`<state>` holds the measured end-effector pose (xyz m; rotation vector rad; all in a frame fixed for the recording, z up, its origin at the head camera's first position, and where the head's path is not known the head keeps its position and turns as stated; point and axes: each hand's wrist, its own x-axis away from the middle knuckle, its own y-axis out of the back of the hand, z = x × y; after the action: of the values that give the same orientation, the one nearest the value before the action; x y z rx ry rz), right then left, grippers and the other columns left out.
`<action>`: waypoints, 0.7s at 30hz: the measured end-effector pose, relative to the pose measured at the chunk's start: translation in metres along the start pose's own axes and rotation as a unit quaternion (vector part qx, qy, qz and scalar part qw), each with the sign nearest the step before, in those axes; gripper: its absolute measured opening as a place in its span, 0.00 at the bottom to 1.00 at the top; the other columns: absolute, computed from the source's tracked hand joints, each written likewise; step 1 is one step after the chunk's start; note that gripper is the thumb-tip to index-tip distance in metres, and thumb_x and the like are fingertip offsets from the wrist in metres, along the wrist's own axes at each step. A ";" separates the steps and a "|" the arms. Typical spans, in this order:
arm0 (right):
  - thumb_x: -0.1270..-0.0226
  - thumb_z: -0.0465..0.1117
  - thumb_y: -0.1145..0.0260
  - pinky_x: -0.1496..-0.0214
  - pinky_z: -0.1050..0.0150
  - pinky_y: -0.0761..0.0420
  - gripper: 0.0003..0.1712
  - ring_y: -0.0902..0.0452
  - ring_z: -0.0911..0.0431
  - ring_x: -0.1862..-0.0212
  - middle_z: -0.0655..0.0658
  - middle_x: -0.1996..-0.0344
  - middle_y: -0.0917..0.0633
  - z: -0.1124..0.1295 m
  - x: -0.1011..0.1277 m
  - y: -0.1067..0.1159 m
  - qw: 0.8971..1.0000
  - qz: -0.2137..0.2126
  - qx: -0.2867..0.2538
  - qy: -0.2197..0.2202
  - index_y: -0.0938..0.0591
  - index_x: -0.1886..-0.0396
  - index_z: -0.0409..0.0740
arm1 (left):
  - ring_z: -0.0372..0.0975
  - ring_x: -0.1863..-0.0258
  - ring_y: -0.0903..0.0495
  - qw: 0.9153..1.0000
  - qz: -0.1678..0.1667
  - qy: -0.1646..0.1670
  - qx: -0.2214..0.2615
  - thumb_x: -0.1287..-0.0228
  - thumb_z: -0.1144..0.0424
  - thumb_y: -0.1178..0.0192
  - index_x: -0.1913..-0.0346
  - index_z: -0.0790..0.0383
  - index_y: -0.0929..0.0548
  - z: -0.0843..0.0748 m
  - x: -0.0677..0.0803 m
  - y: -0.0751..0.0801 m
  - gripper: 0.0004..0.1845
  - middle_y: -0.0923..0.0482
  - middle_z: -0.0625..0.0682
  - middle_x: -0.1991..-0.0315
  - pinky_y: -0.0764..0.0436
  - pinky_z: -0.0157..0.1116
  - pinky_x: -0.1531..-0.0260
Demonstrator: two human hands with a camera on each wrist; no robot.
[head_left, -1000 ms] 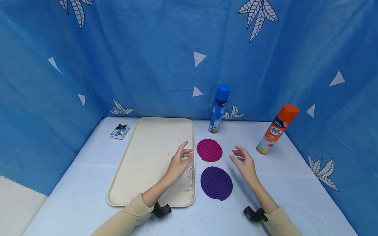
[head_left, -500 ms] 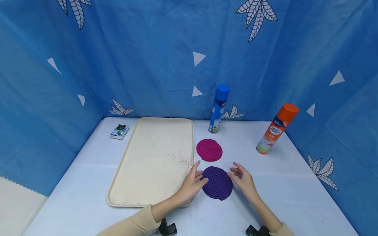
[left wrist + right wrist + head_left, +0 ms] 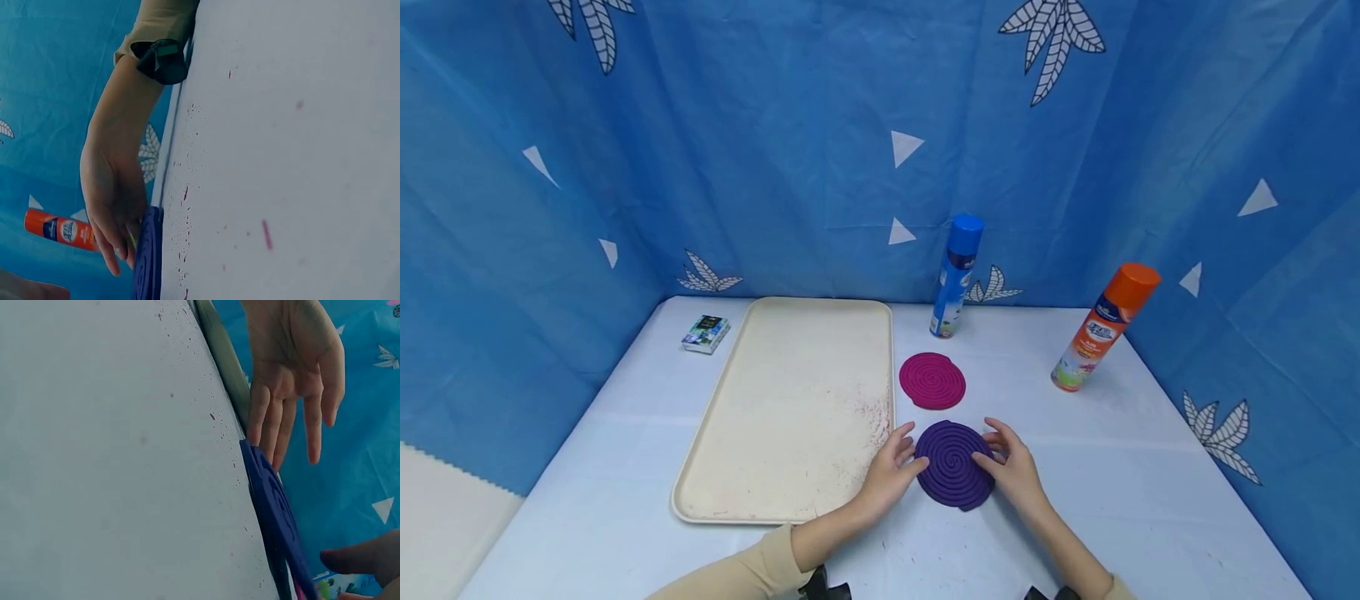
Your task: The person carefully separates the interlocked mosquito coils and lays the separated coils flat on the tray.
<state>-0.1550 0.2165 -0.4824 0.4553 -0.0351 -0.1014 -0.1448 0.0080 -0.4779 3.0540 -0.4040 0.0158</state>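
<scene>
Both hands have dropped from mid-air onto the purple mosquito coil point(image 3: 953, 463) since a second ago. Tabletop point(image 3: 1150, 500) carries everything; cream tray point(image 3: 790, 400) sits left of the coils, holding nothing but reddish crumbs. Purple coil lies flat on the tabletop, just beside the tray's right rim, not yet lifted. My left hand point(image 3: 889, 472) touches its left edge with relaxed fingers, my right hand point(image 3: 1011, 467) its right edge. Magenta coil point(image 3: 932, 381) untouched behind.
</scene>
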 end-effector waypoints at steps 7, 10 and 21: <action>0.43 0.22 0.37 0.65 0.77 0.21 0.37 0.21 0.67 0.71 0.44 0.56 0.23 0.009 -0.006 -0.001 0.988 -0.010 -0.141 -0.064 0.36 0.33 0.36 | 0.62 0.38 0.30 0.999 -0.020 0.004 0.030 0.40 0.72 0.44 0.35 0.74 0.36 0.000 -0.005 0.005 0.29 0.34 0.75 0.38 0.25 0.44 0.40; 0.43 0.22 0.38 0.63 0.75 0.19 0.40 0.19 0.67 0.68 0.52 0.59 0.24 0.020 -0.010 -0.003 0.976 -0.016 -0.208 -0.068 0.39 0.31 0.40 | 0.54 0.44 0.24 0.999 -0.034 0.003 0.030 0.39 0.71 0.43 0.35 0.72 0.35 -0.003 -0.012 0.014 0.29 0.28 0.69 0.43 0.21 0.36 0.44; 0.34 0.27 0.43 0.63 0.73 0.19 0.39 0.20 0.67 0.65 0.56 0.58 0.22 0.076 -0.038 -0.022 0.952 0.007 -0.303 -0.051 0.45 0.27 0.50 | 0.29 0.73 0.17 0.991 -0.102 -0.021 0.087 0.42 0.75 0.39 0.36 0.65 0.32 -0.040 -0.043 0.067 0.30 0.16 0.54 0.69 0.16 0.29 0.68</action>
<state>-0.1995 0.1674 -0.4243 -0.1660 -0.1051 -0.1167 -0.2043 -0.0430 -0.4347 3.2574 -0.0933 -0.0242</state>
